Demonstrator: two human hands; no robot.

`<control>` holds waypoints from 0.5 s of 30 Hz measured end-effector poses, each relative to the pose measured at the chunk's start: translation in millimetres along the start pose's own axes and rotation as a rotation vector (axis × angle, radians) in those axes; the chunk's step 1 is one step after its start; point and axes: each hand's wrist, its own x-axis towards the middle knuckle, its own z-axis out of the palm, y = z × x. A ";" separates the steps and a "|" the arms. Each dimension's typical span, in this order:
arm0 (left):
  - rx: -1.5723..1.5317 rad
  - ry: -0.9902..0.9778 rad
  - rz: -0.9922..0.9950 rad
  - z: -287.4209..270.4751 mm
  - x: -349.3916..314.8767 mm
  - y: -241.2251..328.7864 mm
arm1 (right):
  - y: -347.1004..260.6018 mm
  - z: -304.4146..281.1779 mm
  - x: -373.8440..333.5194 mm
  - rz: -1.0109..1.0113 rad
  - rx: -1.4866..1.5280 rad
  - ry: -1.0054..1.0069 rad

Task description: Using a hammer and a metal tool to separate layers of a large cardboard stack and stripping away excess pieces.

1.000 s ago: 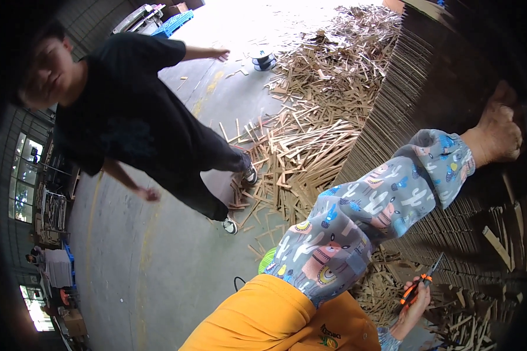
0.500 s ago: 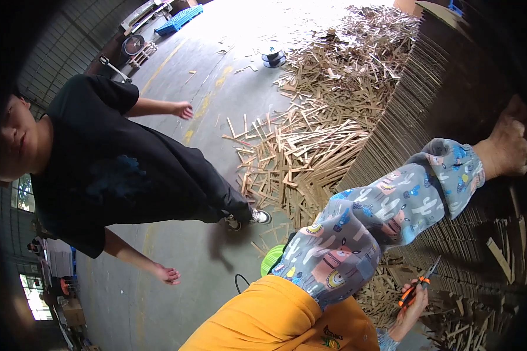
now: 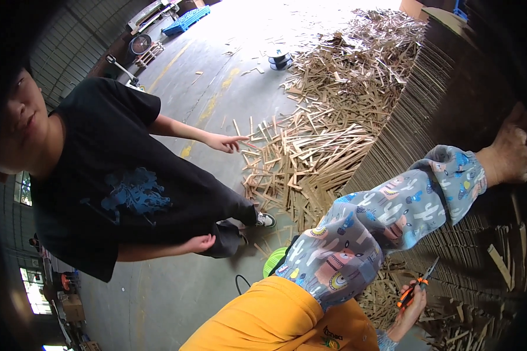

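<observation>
My left arm, in a grey sleeve printed with cacti and animals, reaches across to the far right. There my left hand (image 3: 506,149) is closed against a tall stack of brown cardboard sheets (image 3: 386,137). Its fingertips are lost in the dark rim, so what they grip cannot be made out. Lower down, my right hand (image 3: 414,307) is wrapped around the orange and black handles of long-nosed pliers (image 3: 412,295). Their narrow jaws point up and to the right, beside the stack's layered edges.
A person in a black T-shirt (image 3: 129,187) stands at the left, one hand stretched toward a heap of cardboard strips (image 3: 316,146). Beyond the heap is a dark spool (image 3: 279,59). A green round object (image 3: 273,262) shows beside my sleeve. A blue pallet (image 3: 185,20) lies far back.
The person in black has come closer to the heap, one arm extended toward it and the other drawn in by the leg. My hands and the pliers have hardly moved.
</observation>
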 end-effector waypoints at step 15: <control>-0.025 0.076 -0.015 43.7 -16.5 -3.3 | 12.8 -10.8 5.4 0.013 0.015 0.007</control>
